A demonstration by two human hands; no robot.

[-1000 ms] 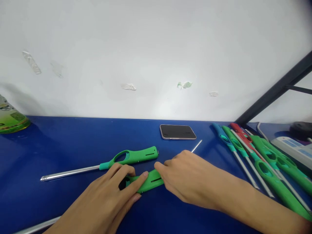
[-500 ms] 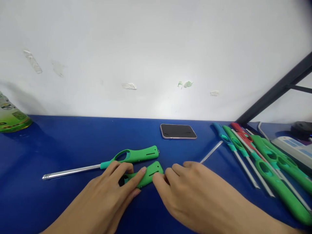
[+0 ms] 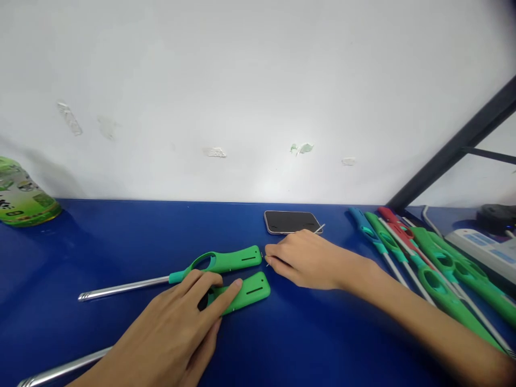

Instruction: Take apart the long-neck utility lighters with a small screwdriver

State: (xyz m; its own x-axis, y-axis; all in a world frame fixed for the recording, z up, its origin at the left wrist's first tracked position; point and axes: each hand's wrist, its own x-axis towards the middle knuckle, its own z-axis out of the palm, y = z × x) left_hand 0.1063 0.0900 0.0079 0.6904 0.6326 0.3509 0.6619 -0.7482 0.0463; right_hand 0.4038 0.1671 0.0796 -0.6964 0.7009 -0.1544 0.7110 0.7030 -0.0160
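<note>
My left hand (image 3: 177, 317) is closed around the handle of a green long-necked gas lighter (image 3: 258, 287) lying on the blue table; its metal tube (image 3: 66, 366) comes out beyond my wrist at lower left. Just behind it lies a second green gas lighter (image 3: 237, 259), its tube pointing left. My right hand (image 3: 306, 260) pinches a thin pale stick (image 3: 320, 229) close to the butt end of this second lighter. One end of the stick shows beyond the knuckles, the other below the fingertips. Whether its tip touches the lighter I cannot tell.
A phone (image 3: 292, 222) lies behind my right hand. Several green, red and blue gas lighters (image 3: 443, 295) are grouped at right, near a white power strip (image 3: 484, 250) and a dark metal post (image 3: 439, 166). A green-labelled bottle (image 3: 28, 199) stands at far left.
My right hand has moved away from the front lighter's butt end, back to the rear lighter's end, carrying the stick. My left hand keeps its hold on the front lighter. The view has shifted slightly.
</note>
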